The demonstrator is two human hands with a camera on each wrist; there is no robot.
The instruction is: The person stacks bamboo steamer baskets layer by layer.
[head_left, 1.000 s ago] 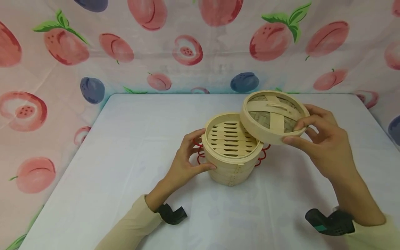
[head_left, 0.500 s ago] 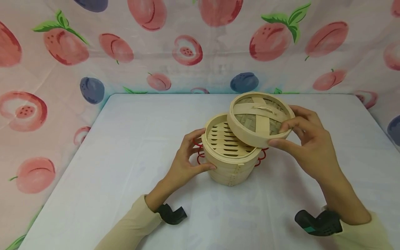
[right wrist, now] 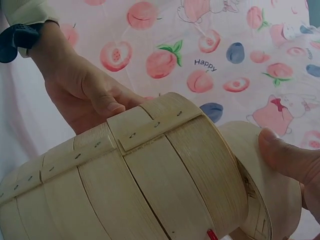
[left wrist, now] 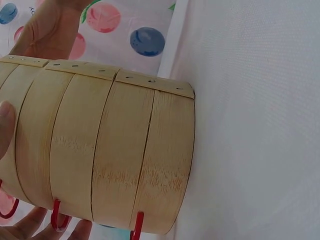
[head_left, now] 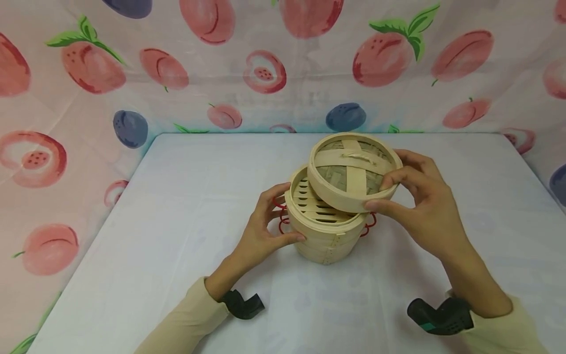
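A bamboo steamer (head_left: 329, 241) of stacked tiers stands upright on the table. My left hand (head_left: 261, 226) grips its left side, thumb in front and fingers behind. The right wrist view shows that thumb against the steamer wall (right wrist: 165, 170). In my right hand (head_left: 426, 211) is the round woven lid (head_left: 355, 182), pinched at its right edge. The lid is tilted, its left part over the top tier and its right part jutting past the rim. Left of the lid, the slotted bottom (head_left: 305, 196) of the top tier is visible. Lower tiers' insides are hidden.
Red rings (head_left: 284, 226) stick out from both sides of the steamer. A white cloth (head_left: 199, 196) covers the table. Behind it hangs a fruit-printed curtain (head_left: 305, 73). Black wrist devices (head_left: 243, 306) sit on both forearms.
My right hand has moved the lid left and slightly down, so it covers more of the top tier. The left hand and the steamer have stayed in place.
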